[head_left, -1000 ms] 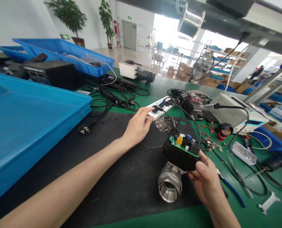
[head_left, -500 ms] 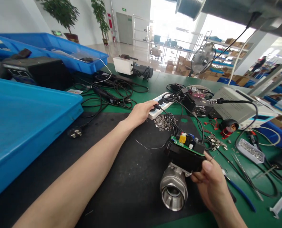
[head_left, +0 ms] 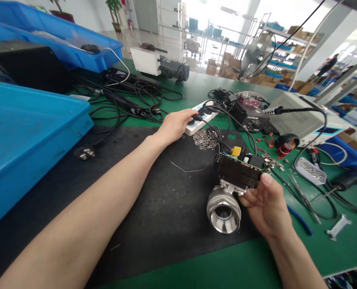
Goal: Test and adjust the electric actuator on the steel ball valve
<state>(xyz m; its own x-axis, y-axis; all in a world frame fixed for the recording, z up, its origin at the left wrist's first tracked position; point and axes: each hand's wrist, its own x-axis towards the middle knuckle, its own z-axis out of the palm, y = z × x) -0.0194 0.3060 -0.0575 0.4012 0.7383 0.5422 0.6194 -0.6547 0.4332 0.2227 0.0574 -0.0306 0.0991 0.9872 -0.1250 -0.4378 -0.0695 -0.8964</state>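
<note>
My left hand (head_left: pixel 176 125) reaches to the near end of a white power strip (head_left: pixel 193 128). Its fingers are closed around a black power plug (head_left: pixel 198 117) seated at the strip; the fingertips are partly hidden. My right hand (head_left: pixel 265 204) grips the side of a motorized ball valve (head_left: pixel 237 172). The valve has a black actuator housing, uncovered on top, where a circuit board (head_left: pixel 247 161) with a yellow component shows. Below hangs the steel valve body (head_left: pixel 223 210), its threaded opening facing me. Black cables run from the actuator toward the strip.
Small metal washers (head_left: pixel 205 139) lie beside the strip. Another plug (head_left: pixel 86 152) rests on the black mat (head_left: pixel 154 224). A blue bin (head_left: pixel 31 132) stands left. To the right are a soldering station (head_left: pixel 252 120), tweezers (head_left: pixel 303 196), a screwdriver (head_left: pixel 349 179) and a tray of small parts (head_left: pixel 311 170).
The view has tilted down and shifted slightly. My right hand has tilted the valve a little, so less of the circuit board shows. My left hand stays at the power strip.
</note>
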